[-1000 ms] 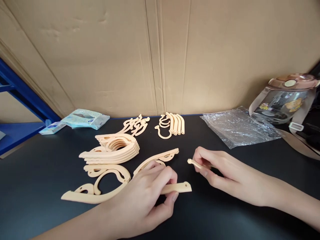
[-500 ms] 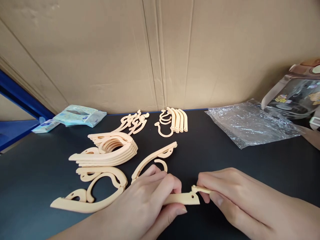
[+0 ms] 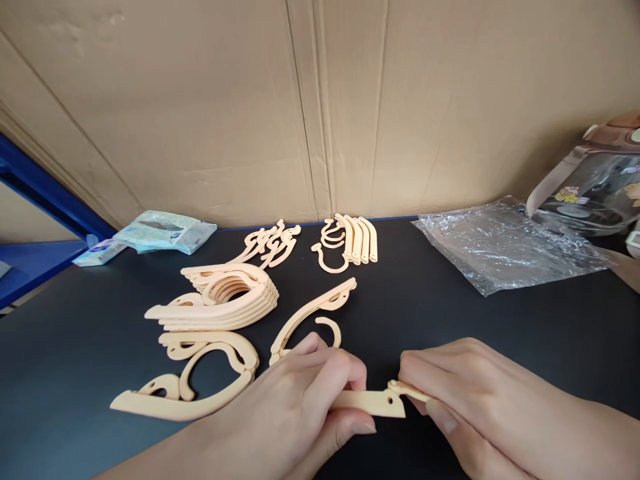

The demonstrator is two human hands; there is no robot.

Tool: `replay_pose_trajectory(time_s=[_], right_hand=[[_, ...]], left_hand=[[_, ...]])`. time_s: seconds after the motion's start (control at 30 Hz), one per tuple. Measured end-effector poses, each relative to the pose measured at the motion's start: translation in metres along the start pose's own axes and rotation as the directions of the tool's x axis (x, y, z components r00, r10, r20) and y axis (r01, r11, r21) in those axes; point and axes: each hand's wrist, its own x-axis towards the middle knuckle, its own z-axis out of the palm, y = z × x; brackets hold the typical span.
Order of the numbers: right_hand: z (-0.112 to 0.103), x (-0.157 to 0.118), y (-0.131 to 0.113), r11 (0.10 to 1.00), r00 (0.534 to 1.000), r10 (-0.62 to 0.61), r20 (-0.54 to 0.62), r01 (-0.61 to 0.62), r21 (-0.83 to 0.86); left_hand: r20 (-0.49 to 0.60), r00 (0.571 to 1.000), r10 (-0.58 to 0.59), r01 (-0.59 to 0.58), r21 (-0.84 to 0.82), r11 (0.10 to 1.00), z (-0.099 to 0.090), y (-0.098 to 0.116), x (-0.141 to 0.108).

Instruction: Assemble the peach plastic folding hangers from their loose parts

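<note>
My left hand (image 3: pixel 325 400) is closed around a beige hanger arm (image 3: pixel 373 402), whose square-cut end with a small hole sticks out to the right. My right hand (image 3: pixel 460 393) pinches a smaller beige plastic piece (image 3: pixel 407 391), mostly hidden by the fingers. The knobbed tip of this piece meets the upper edge of the arm beside the hole; whether it is seated there I cannot tell. Just beyond my left hand lie another hanger arm (image 3: pixel 305 310) and a curved hook (image 3: pixel 333 328). Left of that hand rests a folded hanger (image 3: pixel 185 407).
Behind the folded hanger is a stack of folded hangers (image 3: pixel 240 303). Farther back lie a pile of small hanger pieces (image 3: pixel 275 243), several arms (image 3: pixel 361 240) and loose hooks (image 3: pixel 333 263). A clear plastic bag (image 3: pixel 505 247), a transparent bottle (image 3: pixel 590 190) and a tissue pack (image 3: pixel 165 231) lie around the table.
The view has shifted slightly, so the things on the table sit a little more to the right. Both hands keep their grips, with the small piece still against the arm's end.
</note>
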Motion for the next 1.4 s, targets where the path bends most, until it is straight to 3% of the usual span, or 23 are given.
replay_pose_trajectory(time_s=[0.47, 0.67, 0.87, 1.07, 1.13, 1.23, 1.4], right_hand=[[0.02, -0.006, 0.004, 0.906, 0.96, -0.254, -0.118, 0.193, -0.376], [0.024, -0.008, 0.004, 0.843, 0.948, -0.301, -0.106, 0.212, -0.494], [0.028, -0.009, 0.001, 0.828, 0.946, -0.315, -0.078, 0.234, -0.509], [0.012, -0.004, -0.004, 0.932, 0.98, -0.199, -0.027, 0.181, -0.314], [0.004, -0.004, -0.006, 0.961, 0.992, -0.126, -0.007, 0.12, -0.248], [-0.005, -0.005, -0.009, 0.976, 0.998, -0.06, 0.008, 0.06, -0.21], [-0.012, -0.006, -0.01, 0.975, 0.997, -0.056, 0.053, 0.066, -0.21]], left_hand=[[0.097, 0.995, 0.035, -0.037, 0.015, 0.999, 0.0, 0.001, -0.001], [0.122, 0.991, 0.052, -0.056, 0.028, 0.998, -0.001, 0.001, -0.002], [0.164, 0.986, 0.031, -0.037, 0.034, 0.999, -0.003, 0.005, 0.001], [0.013, 0.998, 0.067, -0.068, 0.05, 0.996, -0.003, 0.007, 0.001], [-0.093, 0.996, -0.007, 0.012, 0.047, 0.999, -0.003, 0.006, 0.002], [-0.251, 0.95, -0.186, 0.211, 0.079, 0.974, -0.001, 0.002, 0.005], [-0.271, 0.911, -0.311, 0.318, -0.018, 0.948, 0.008, -0.004, 0.008]])
